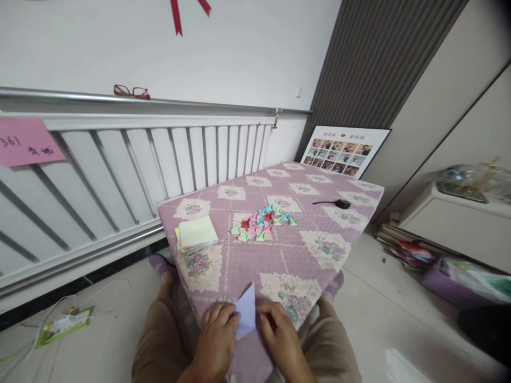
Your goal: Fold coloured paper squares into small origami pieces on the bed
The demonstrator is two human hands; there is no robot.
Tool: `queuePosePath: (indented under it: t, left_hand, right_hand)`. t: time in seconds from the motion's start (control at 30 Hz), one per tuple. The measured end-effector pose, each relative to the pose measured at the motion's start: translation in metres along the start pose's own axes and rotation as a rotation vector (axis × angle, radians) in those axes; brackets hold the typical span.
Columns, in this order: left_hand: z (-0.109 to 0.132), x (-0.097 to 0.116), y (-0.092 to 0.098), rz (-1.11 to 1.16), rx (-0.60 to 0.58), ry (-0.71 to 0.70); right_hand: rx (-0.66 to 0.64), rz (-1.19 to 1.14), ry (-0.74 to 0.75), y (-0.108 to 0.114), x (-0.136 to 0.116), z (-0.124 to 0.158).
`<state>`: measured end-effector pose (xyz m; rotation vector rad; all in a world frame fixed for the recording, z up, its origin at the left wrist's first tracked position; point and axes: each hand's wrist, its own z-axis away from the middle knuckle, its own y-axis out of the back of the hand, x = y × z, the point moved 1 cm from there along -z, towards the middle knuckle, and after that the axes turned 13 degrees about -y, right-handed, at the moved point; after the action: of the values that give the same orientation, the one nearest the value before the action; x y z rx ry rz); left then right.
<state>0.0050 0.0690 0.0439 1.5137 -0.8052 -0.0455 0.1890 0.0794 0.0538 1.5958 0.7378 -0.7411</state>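
Observation:
A folded sheet of light purple paper (246, 314) lies between my hands at the near end of the cloth-covered table, with one pointed corner facing away from me. My left hand (217, 332) is closed at the paper's left edge, thumb and fingertips against it. On the opposite side, my right hand (277, 327) has its fingers curled together at the right edge; its exact contact with the paper is partly hidden. Farther up the table sits a cluster of small folded paper pieces (261, 223) in green, pink, red and blue. A stack of coloured paper sheets (197, 234) rests at the left.
The table's purple floral cloth (255, 266) reaches a white radiator (199, 154) on the left. A black object with a thin strap (341, 204) lies toward the right edge. Glasses (131, 92) rest on the pipe. A photo board (343, 151) leans behind the table.

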Motion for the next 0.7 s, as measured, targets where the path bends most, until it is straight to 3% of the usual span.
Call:
queuePosePath:
  t: [0.17,0.47,0.7]
  left_hand:
    - [0.001,-0.002,0.001,0.013,0.038,-0.031]
    - [0.004,-0.012,0.015,0.06,0.19,0.061]
    - [0.0,-0.017,0.018,0.056,0.213,0.194]
  right_hand:
    - [-0.105,0.151,0.137,-0.005,-0.007,0.013]
    - [-0.043,0.353,0.139,-0.015,-0.008,0.009]
    - [0.019,0.443,0.109,-0.019,-0.012,0.006]
